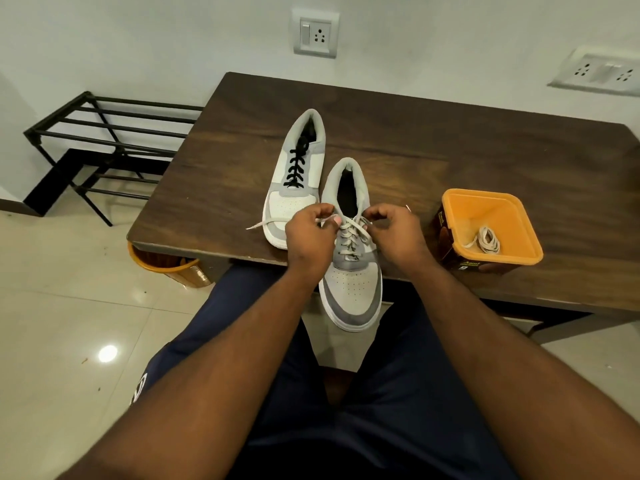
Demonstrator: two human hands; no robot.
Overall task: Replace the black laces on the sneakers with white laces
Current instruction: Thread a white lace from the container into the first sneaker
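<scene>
Two grey-and-white sneakers lie on a dark wooden table, toes toward me. The near sneaker overhangs the front edge and carries a white lace crossed through its eyelets. My left hand pinches one end of that lace, whose tip trails off to the left. My right hand pinches the other end on the shoe's right side. The far sneaker, to the left, still has a black lace. A second white lace lies coiled in an orange tub.
The orange tub stands on the table to the right of the sneakers. Another orange bin sits on the floor under the table's left corner. A black metal rack stands at the left by the wall. My legs are under the table edge.
</scene>
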